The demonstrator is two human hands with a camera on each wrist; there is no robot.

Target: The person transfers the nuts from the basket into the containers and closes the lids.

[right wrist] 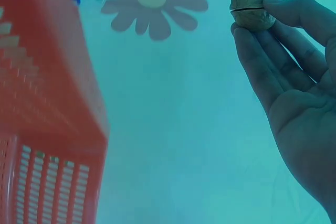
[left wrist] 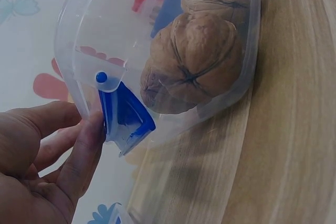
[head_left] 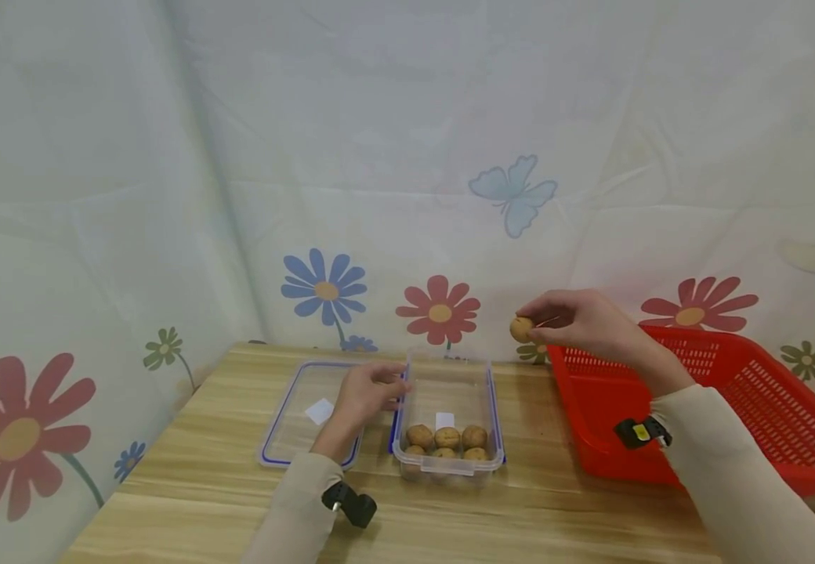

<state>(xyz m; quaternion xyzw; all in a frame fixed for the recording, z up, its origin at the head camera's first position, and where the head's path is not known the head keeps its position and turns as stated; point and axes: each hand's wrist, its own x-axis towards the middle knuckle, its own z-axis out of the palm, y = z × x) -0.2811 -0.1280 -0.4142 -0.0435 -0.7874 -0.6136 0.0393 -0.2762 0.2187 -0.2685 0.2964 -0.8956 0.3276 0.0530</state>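
A walnut (head_left: pixel 521 329) is pinched between the thumb and fingertips of my right hand (head_left: pixel 584 325), held up in the air left of the red basket. The right wrist view shows the same walnut (right wrist: pixel 253 8) with a dark seam across it. My left hand (head_left: pixel 368 395) grips the left side of a clear plastic container (head_left: pixel 450 468), its thumb and fingers at the rim by a blue latch (left wrist: pixel 123 114). Inside the container, several walnuts (head_left: pixel 447 438) lie at the near end, some on top of others. A white label (head_left: pixel 444 421) shows behind them.
A clear lid (head_left: pixel 295 411) with a blue seal lies flat left of the container. On the right stands a large red plastic basket (head_left: pixel 591 439) with slotted walls. Everything rests on a wood-grain table (head_left: pixel 189 478), with a flower-patterned curtain (head_left: pixel 379 157) behind.
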